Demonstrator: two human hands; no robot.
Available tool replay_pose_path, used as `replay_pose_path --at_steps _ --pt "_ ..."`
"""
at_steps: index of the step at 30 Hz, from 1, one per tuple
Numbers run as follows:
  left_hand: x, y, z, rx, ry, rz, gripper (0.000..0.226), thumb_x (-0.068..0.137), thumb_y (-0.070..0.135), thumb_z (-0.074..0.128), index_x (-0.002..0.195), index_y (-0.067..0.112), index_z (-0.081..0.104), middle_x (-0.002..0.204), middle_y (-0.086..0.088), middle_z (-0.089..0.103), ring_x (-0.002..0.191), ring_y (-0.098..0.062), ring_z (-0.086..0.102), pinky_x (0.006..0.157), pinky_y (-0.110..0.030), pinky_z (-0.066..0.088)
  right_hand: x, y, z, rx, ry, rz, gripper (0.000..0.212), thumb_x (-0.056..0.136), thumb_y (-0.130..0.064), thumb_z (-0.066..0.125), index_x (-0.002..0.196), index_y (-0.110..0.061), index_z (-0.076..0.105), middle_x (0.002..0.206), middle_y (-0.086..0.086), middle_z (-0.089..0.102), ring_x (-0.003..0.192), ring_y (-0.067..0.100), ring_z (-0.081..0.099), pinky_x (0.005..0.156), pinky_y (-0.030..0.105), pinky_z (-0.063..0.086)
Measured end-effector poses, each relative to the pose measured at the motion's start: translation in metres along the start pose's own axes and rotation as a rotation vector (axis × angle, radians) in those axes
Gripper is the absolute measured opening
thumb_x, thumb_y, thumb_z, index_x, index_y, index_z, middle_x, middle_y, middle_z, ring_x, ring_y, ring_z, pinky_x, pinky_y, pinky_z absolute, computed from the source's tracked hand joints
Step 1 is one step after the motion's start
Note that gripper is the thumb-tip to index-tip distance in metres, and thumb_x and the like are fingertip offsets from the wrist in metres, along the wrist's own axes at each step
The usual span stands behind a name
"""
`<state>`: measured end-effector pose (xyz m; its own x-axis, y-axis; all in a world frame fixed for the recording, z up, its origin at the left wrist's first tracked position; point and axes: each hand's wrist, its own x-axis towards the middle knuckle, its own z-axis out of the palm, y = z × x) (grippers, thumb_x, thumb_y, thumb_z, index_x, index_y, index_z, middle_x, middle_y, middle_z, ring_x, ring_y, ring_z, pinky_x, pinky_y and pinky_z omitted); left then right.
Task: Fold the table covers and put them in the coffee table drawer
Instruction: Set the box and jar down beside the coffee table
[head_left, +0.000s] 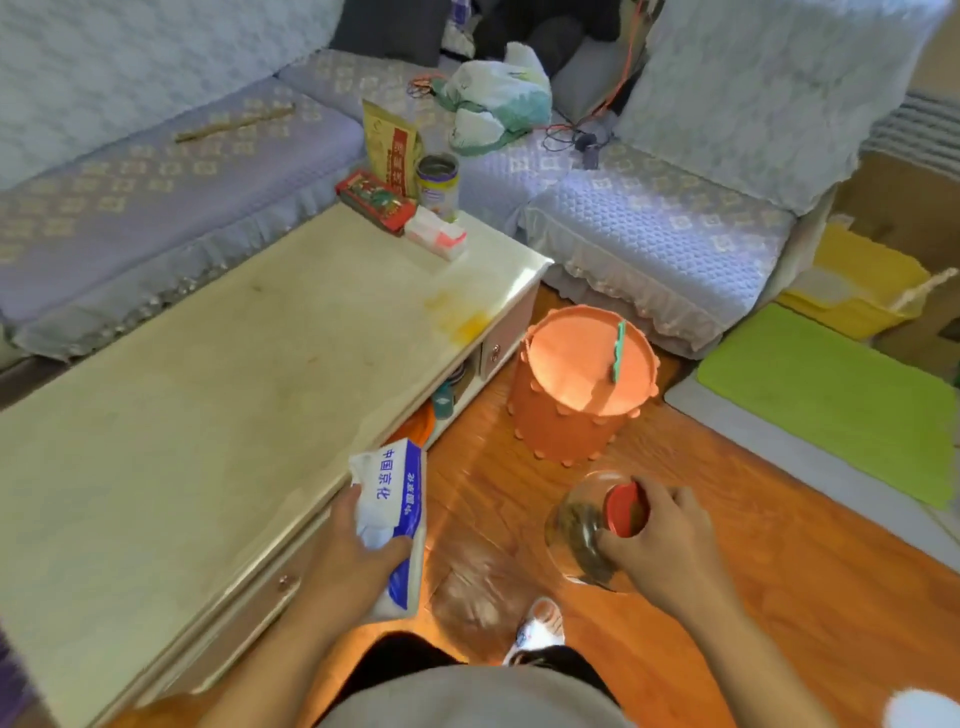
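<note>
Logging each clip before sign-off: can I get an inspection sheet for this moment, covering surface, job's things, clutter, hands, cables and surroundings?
Surface: coffee table top pale and bare of covers, yellow stain near its far end.
Job's things: table covers, nothing seen; drawer closed.
Clutter: red box, tin can, yellow packet, tissue pack at the far end.
Hands: left hand grips a white and blue packet; right hand holds a glass jar by its red lid.
Cables: orange and dark wires on the sofa.
Surroundings: orange stool, green mat, wooden floor.
</note>
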<state>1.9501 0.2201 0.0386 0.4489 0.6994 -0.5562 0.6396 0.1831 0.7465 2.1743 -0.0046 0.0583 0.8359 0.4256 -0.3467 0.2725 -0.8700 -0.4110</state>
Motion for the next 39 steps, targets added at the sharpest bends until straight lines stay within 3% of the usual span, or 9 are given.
replay_pose_path --at_steps 3,7,15,20,26,29,32,36,39 --pt "0.024 0.028 0.013 -0.061 0.067 -0.038 0.062 0.086 0.016 0.078 0.125 0.042 0.037 0.110 0.020 0.058 0.098 -0.002 0.060 0.077 -0.031 0.051 0.071 -0.014 -0.027 -0.073 -0.021 -0.108 0.081 0.071 -0.048 0.074 0.145 -0.029 0.044 0.111 -0.005 0.039 0.113 0.027 0.045 0.087 0.035 0.045" --pt "0.065 0.050 0.016 -0.094 0.167 -0.115 0.055 0.085 0.008 0.076 0.123 0.034 0.044 0.112 0.007 0.063 0.098 -0.010 0.063 0.080 -0.035 0.053 0.153 -0.038 -0.039 -0.109 -0.053 -0.172 0.086 0.073 -0.050 0.075 0.148 -0.028 0.039 0.120 -0.001 0.043 0.119 0.026 0.043 0.090 0.036 0.044" --pt "0.192 0.133 0.003 -0.138 0.206 -0.101 0.070 0.088 0.013 0.075 0.147 0.024 0.038 0.129 0.001 0.060 0.110 -0.018 0.064 0.092 -0.038 0.053 0.296 -0.088 -0.056 -0.035 -0.033 -0.111 0.087 0.075 -0.052 0.074 0.150 -0.027 0.037 0.139 0.008 0.041 0.123 0.033 0.048 0.096 0.044 0.050" --pt "0.267 0.191 0.012 -0.109 0.172 -0.098 0.060 0.087 0.012 0.075 0.131 0.037 0.043 0.117 0.008 0.064 0.101 -0.009 0.066 0.081 -0.031 0.055 0.388 -0.113 -0.064 -0.033 -0.014 -0.089 0.086 0.075 -0.047 0.080 0.148 -0.025 0.041 0.139 0.010 0.042 0.124 0.033 0.047 0.097 0.045 0.050" --pt "0.365 0.233 0.025 -0.091 0.239 -0.239 0.095 0.065 0.045 0.074 0.148 0.043 0.030 0.124 0.008 0.055 0.111 -0.014 0.061 0.094 -0.046 0.054 0.547 -0.166 -0.039 -0.080 -0.088 -0.145 0.080 0.079 -0.043 0.078 0.148 -0.028 0.040 0.144 0.007 0.041 0.130 0.029 0.042 0.102 0.042 0.045" --pt "0.405 0.250 0.038 -0.127 0.305 -0.343 0.104 0.054 0.059 0.071 0.147 0.047 0.027 0.124 0.008 0.055 0.115 -0.018 0.058 0.096 -0.049 0.054 0.633 -0.208 -0.026 -0.151 -0.133 -0.225 0.081 0.080 -0.045 0.075 0.150 -0.026 0.038 0.143 0.008 0.039 0.132 0.032 0.039 0.104 0.044 0.042" --pt "0.435 0.261 0.051 -0.185 0.321 -0.434 0.108 0.049 0.062 0.071 0.147 0.046 0.027 0.125 0.004 0.054 0.111 -0.020 0.061 0.089 -0.047 0.058 0.715 -0.258 -0.010 -0.181 -0.125 -0.313 0.079 0.080 -0.049 0.072 0.147 -0.023 0.040 0.138 0.013 0.040 0.129 0.038 0.037 0.105 0.048 0.040" --pt "0.476 0.266 0.065 -0.213 0.331 -0.478 0.110 0.047 0.059 0.072 0.147 0.044 0.028 0.126 0.004 0.053 0.114 -0.022 0.060 0.094 -0.053 0.056 0.812 -0.317 0.027 -0.216 -0.095 -0.371 0.077 0.078 -0.054 0.071 0.140 -0.020 0.041 0.136 0.017 0.041 0.127 0.041 0.038 0.106 0.051 0.038" --pt "0.507 0.271 0.067 -0.152 0.361 -0.505 0.108 0.050 0.061 0.066 0.148 0.044 0.026 0.123 0.004 0.052 0.106 -0.019 0.060 0.091 -0.051 0.056 0.858 -0.346 0.054 -0.221 -0.112 -0.378 0.080 0.077 -0.058 0.071 0.139 -0.018 0.043 0.134 0.019 0.042 0.126 0.044 0.038 0.108 0.050 0.037"
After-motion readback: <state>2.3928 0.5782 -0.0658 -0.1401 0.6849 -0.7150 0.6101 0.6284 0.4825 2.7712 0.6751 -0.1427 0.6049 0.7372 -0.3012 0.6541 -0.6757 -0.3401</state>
